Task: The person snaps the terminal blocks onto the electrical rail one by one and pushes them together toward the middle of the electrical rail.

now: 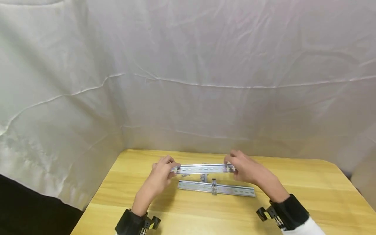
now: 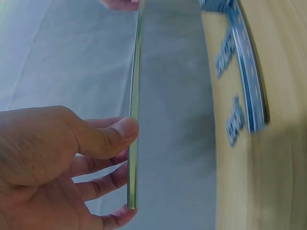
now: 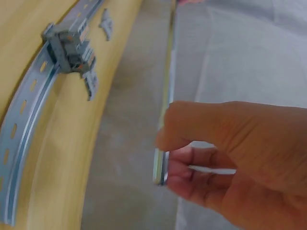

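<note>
Raised rail [image 1: 202,168], pinched near both ends by left grip [image 1: 161,172] and right grip [image 1: 246,167], lengthwise roughly along far edge of counter [image 1: 205,213].

Rail [image 1: 235,190] on table [image 1: 191,215], blocks [image 1: 214,187] midway along it, pieces [image 1: 204,178] behind, second rail [image 1: 202,168] above table, curtain [image 1: 220,111] beyond

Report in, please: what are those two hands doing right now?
Left hand, right hand: gripping opposite ends of a metal rail. Held up off the table. Second rail with grey blocks lying below; nothing visibly blocking.
</note>
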Demonstrator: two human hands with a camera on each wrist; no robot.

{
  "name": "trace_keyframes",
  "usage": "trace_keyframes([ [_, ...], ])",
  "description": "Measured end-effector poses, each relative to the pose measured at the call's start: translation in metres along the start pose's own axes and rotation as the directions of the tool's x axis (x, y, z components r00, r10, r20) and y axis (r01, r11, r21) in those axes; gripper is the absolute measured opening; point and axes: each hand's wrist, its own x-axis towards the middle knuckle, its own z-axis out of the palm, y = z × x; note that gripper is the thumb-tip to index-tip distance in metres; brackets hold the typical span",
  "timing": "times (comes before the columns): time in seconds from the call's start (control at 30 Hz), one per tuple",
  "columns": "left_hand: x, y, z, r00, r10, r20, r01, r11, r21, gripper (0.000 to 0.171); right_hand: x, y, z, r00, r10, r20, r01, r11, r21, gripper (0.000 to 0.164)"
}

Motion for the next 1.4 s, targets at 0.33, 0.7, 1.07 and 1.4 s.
trace_keyframes([
  [0.33, -0.020, 0.025, 0.009, 0.993, 0.108, 0.042, -0.108, 0.994, -0.022, 0.033, -0.056, -0.015, 0.004, 0.997, -0.021, -0.075, 0.022, 1.000, 0.004, 0.040],
  [0.7, -0.048, 0.031, 0.036, 0.985, 0.123, 0.120, -0.121, 0.992, -0.026, 0.030, -0.089, -0.024, 0.047, 0.995, 0.063, -0.075, -0.054, 0.992, 0.118, 0.041],
  [1.07, -0.056, 0.027, 0.051, 0.976, 0.121, 0.179, -0.119, 0.993, -0.024, 0.025, -0.098, -0.022, 0.068, 0.997, 0.079, -0.017, -0.075, 0.980, 0.186, 0.038],
  [1.4, -0.057, 0.024, 0.062, 0.978, 0.080, 0.191, -0.078, 0.997, -0.023, 0.027, -0.093, -0.015, 0.076, 0.995, 0.098, 0.007, -0.097, 0.978, 0.187, 0.036],
])
